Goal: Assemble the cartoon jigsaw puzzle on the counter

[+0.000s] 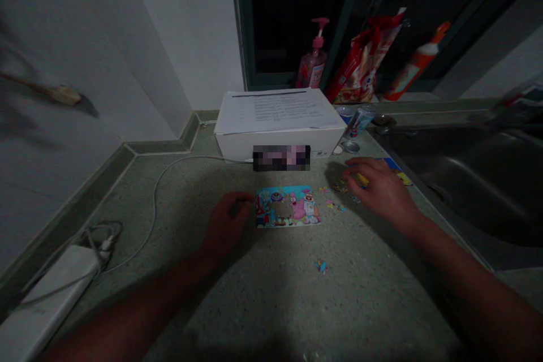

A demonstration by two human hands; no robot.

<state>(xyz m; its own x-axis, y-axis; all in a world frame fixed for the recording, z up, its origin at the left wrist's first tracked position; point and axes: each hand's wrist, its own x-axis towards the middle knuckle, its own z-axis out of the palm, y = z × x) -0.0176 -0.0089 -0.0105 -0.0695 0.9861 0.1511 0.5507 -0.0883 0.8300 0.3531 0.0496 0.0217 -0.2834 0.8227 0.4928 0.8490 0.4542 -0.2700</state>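
A small, partly assembled jigsaw puzzle (299,214) with colourful cartoon figures lies on the counter, with a gap left of its middle. At its left edge, my left hand (229,219) rests with fingers loosely bent and holds nothing I can see. My right hand (379,188) hovers over loose puzzle pieces (339,186) to the right of the puzzle, its fingers curved and apart. Something yellow shows between those fingers; whether it is touched I cannot make out. Nearer me lies a small cluster of puzzle pieces (321,266). A blue and yellow card (396,171) is partly hidden behind my right hand.
Behind the puzzle stands a white box (280,116) with a printed sheet on top. A white cable (155,198) runs to a power strip (59,288). Cans (360,121) stand near the metal sink (475,175). A pump bottle (311,65) stands behind.
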